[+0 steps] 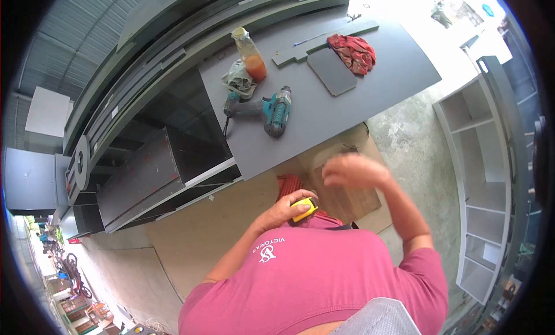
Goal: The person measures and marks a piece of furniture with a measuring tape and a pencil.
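My left hand (287, 209) is wrapped round a yellow tape measure (304, 209), close in front of my chest. Out to the right, my right hand (354, 171) is raised and smeared by motion, near the front edge of the grey panel (324, 112). On that panel lies a teal cordless drill (278, 112), with a crumpled plastic bag (240, 78) and a bottle of orange liquid (250, 56) behind it. Farther right are a small grey board (332, 72) and a red cloth (353, 53).
A long narrow strip (324, 43) lies across the panel's far side. Left of the panel stands a dark cabinet frame (167, 156). A white shelf unit (475, 173) is at the right. Cardboard (217, 211) covers the floor by my feet.
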### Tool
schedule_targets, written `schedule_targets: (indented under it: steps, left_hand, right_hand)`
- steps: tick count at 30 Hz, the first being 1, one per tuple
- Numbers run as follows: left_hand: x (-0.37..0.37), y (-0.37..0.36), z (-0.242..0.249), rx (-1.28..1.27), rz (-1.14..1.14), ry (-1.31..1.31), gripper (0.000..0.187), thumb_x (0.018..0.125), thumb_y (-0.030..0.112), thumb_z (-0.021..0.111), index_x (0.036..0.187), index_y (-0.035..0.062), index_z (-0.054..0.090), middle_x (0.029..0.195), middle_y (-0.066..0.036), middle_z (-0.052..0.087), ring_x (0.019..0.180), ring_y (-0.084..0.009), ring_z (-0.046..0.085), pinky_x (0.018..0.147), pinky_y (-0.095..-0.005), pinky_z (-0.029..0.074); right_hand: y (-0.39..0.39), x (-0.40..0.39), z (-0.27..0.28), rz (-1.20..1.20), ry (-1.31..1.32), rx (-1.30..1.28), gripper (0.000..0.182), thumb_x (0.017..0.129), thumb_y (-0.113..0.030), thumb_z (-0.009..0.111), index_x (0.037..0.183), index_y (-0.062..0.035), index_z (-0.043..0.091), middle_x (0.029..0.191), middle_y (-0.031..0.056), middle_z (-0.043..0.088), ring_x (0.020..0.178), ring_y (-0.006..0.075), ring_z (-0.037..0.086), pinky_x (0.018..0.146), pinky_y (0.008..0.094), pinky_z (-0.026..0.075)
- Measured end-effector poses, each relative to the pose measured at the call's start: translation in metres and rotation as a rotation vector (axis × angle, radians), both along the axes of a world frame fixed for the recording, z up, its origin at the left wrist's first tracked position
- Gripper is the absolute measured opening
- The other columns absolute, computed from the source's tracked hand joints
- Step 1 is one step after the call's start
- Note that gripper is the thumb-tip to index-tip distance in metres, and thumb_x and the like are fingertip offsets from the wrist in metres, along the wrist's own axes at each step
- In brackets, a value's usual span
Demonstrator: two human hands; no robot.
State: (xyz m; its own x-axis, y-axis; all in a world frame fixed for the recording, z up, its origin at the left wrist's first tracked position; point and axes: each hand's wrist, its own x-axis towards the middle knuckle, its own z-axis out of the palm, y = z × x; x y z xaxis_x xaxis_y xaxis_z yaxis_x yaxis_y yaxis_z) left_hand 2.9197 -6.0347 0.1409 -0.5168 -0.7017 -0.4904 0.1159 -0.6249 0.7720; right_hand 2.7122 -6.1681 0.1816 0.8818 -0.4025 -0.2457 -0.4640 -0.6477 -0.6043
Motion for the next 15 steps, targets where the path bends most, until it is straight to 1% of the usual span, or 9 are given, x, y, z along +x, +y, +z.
schedule_targets:
  steps: [2, 3, 5, 7, 8, 11, 13, 14, 15]
  left_hand:
    - [-0.005, 0.006, -0.010, 0.056, 0.095, 0.132, 0.040, 0.082, 0.029, 0.058, 0.114, 0.0062, 0.048, 0.100, -0.003, 0.053, 0.087, -0.0100, 0.051, 0.077, -0.0239, 0.042]
    - [-0.008, 0.007, -0.014, 0.092, 0.118, 0.151, 0.039, 0.083, 0.027, 0.058, 0.113, 0.0061, 0.048, 0.099, -0.003, 0.053, 0.086, -0.0102, 0.052, 0.075, -0.0240, 0.043]
    - [-0.012, -0.001, -0.014, 0.131, 0.131, 0.173, 0.037, 0.083, 0.026, 0.057, 0.113, 0.0060, 0.048, 0.099, -0.003, 0.053, 0.084, -0.0103, 0.052, 0.074, -0.0242, 0.044]
    - [-0.013, -0.018, -0.005, 0.206, 0.162, 0.123, 0.036, 0.083, 0.025, 0.056, 0.112, 0.0063, 0.048, 0.096, -0.003, 0.052, 0.081, -0.0101, 0.053, 0.071, -0.0237, 0.045]
    - [-0.011, -0.027, -0.004, 0.192, 0.145, 0.117, 0.036, 0.083, 0.025, 0.056, 0.112, 0.0063, 0.048, 0.096, -0.003, 0.052, 0.081, -0.0101, 0.053, 0.071, -0.0237, 0.045]
    - [-0.011, -0.048, -0.012, 0.112, 0.275, 0.293, 0.035, 0.083, 0.023, 0.055, 0.114, 0.0074, 0.047, 0.091, -0.002, 0.051, 0.079, -0.0089, 0.052, 0.071, -0.0231, 0.045]
    - [-0.008, -0.060, -0.016, 0.067, 0.300, 0.261, 0.038, 0.083, 0.025, 0.055, 0.115, 0.0071, 0.046, 0.090, -0.005, 0.053, 0.081, -0.0112, 0.054, 0.073, -0.0245, 0.045]
    - [-0.003, -0.067, -0.017, 0.056, 0.335, 0.236, 0.041, 0.083, 0.027, 0.055, 0.117, 0.0068, 0.044, 0.090, -0.008, 0.056, 0.083, -0.0134, 0.055, 0.076, -0.0259, 0.045]
    - [0.002, -0.074, -0.015, 0.033, 0.314, 0.216, 0.041, 0.083, 0.027, 0.055, 0.117, 0.0068, 0.044, 0.090, -0.008, 0.056, 0.083, -0.0134, 0.055, 0.076, -0.0259, 0.045]
  right_hand:
    - [-0.061, 0.012, -0.002, -0.107, 0.080, -0.194, 0.028, 0.082, -0.032, 0.051, 0.098, -0.0097, 0.057, 0.089, 0.0129, 0.060, 0.084, 0.0304, 0.059, 0.075, 0.0397, 0.047]
    - [-0.097, 0.024, 0.005, -0.175, 0.048, -0.150, 0.029, 0.083, -0.031, 0.052, 0.102, -0.0095, 0.056, 0.093, 0.0142, 0.059, 0.088, 0.0314, 0.058, 0.076, 0.0400, 0.047]
    - [-0.168, 0.045, -0.013, -0.308, -0.026, -0.380, 0.030, 0.082, -0.029, 0.053, 0.106, -0.0100, 0.055, 0.098, 0.0154, 0.058, 0.091, 0.0321, 0.057, 0.077, 0.0401, 0.046]
    - [-0.234, 0.064, -0.036, -0.303, -0.159, -0.559, 0.030, 0.082, -0.027, 0.054, 0.107, -0.0103, 0.054, 0.101, 0.0159, 0.057, 0.093, 0.0318, 0.056, 0.078, 0.0402, 0.046]
    - [-0.261, 0.076, -0.043, -0.316, -0.133, -0.568, 0.029, 0.082, -0.025, 0.053, 0.107, -0.0102, 0.054, 0.101, 0.0161, 0.057, 0.093, 0.0321, 0.056, 0.078, 0.0402, 0.046]
    - [-0.314, 0.110, -0.053, -0.374, 0.026, -0.602, 0.025, 0.080, -0.016, 0.051, 0.104, -0.0112, 0.056, 0.102, 0.0153, 0.057, 0.095, 0.0318, 0.056, 0.080, 0.0407, 0.046]
    - [-0.342, 0.122, -0.069, -0.336, 0.138, -0.673, 0.023, 0.080, -0.013, 0.050, 0.102, -0.0120, 0.056, 0.101, 0.0129, 0.057, 0.097, 0.0301, 0.056, 0.079, 0.0422, 0.046]
    - [-0.361, 0.127, -0.092, -0.255, 0.192, -0.796, 0.027, 0.080, -0.015, 0.052, 0.107, -0.0142, 0.054, 0.101, 0.0099, 0.056, 0.097, 0.0294, 0.055, 0.075, 0.0438, 0.048]
    - [-0.370, 0.131, -0.098, -0.213, 0.224, -0.782, 0.027, 0.080, -0.012, 0.051, 0.106, -0.0145, 0.054, 0.102, 0.0098, 0.056, 0.097, 0.0281, 0.055, 0.074, 0.0439, 0.048]
